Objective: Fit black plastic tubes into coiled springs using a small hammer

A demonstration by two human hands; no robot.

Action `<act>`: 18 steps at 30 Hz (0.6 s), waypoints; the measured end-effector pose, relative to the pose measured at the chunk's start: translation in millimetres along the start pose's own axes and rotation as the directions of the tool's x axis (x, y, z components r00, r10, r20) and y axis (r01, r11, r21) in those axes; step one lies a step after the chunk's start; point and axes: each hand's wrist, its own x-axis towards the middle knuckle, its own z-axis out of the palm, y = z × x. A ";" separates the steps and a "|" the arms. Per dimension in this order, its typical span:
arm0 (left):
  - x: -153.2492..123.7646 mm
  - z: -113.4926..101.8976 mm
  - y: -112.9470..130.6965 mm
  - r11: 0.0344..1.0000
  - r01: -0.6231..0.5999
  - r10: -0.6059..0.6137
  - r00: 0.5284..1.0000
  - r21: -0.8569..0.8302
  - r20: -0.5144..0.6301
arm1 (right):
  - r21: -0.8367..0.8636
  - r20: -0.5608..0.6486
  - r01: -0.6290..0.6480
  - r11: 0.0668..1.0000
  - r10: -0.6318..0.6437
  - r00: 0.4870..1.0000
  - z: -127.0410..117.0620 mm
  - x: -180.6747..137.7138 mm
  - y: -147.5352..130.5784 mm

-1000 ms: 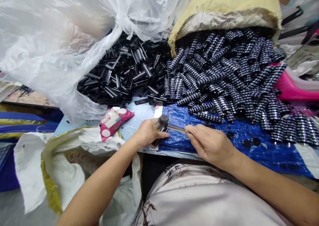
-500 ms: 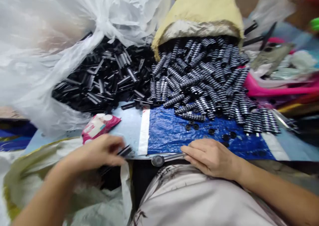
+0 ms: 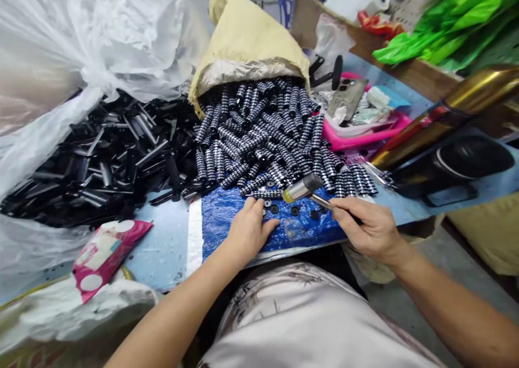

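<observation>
My right hand (image 3: 367,227) is closed around the handle of a small mallet (image 3: 303,187), its head raised over the blue sheet (image 3: 227,222) and yellowish on one face. My left hand (image 3: 249,230) reaches onto that sheet, thumb apart from the fingers. Its fingertips are at a ridged black-and-white cylinder (image 3: 265,194) and small black discs (image 3: 274,209); whether they touch them I cannot tell. Behind lies a heap of similar ridged cylinders (image 3: 279,127), spilling from a yellow sack (image 3: 251,33).
To the left, black plastic pieces (image 3: 105,152) pile up by a clear plastic bag (image 3: 133,27). A pink packet (image 3: 107,254) lies at the table's front left. On the right stand a pink tray (image 3: 360,138), a black mug (image 3: 462,162) and a gold flask (image 3: 466,106).
My left hand has let go of a black piece over the sack at left and moved right onto the blue sheet. My right hand has lifted the mallet. The view has turned right.
</observation>
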 end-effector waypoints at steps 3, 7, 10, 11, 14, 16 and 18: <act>7.3 6.5 14.0 1.000 -0.030 0.030 0.999 0.001 0.040 | -0.030 -0.036 -0.037 0.999 0.036 0.999 -13.3 -16.5 11.0; 23.3 19.9 37.8 0.998 -0.056 0.058 0.995 -0.033 0.080 | -0.045 -0.045 -0.081 0.996 0.079 0.996 -21.4 -27.0 17.9; 44.7 35.3 57.5 0.989 -0.103 0.110 0.992 -0.103 0.069 | -0.073 -0.057 -0.091 0.993 0.087 0.995 -22.3 -25.3 18.4; 52.3 40.5 63.4 0.986 -0.113 0.121 0.991 -0.124 0.063 | -0.081 -0.061 -0.095 0.992 0.090 0.994 -22.1 -24.1 18.0; 72.0 53.1 75.8 0.977 -0.119 0.129 0.991 -0.177 0.044 | -0.087 -0.088 -0.120 0.989 0.112 0.990 -21.9 -22.8 16.8; 78.9 56.1 77.5 0.958 -0.131 0.131 0.991 -0.256 -0.019 | -0.088 -0.106 -0.137 0.987 0.127 0.986 -22.7 -24.7 16.8; 78.8 52.0 72.7 0.911 -0.146 0.107 0.987 -0.385 -0.121 | -0.091 -0.103 -0.143 0.985 0.134 0.986 -24.2 -28.3 17.2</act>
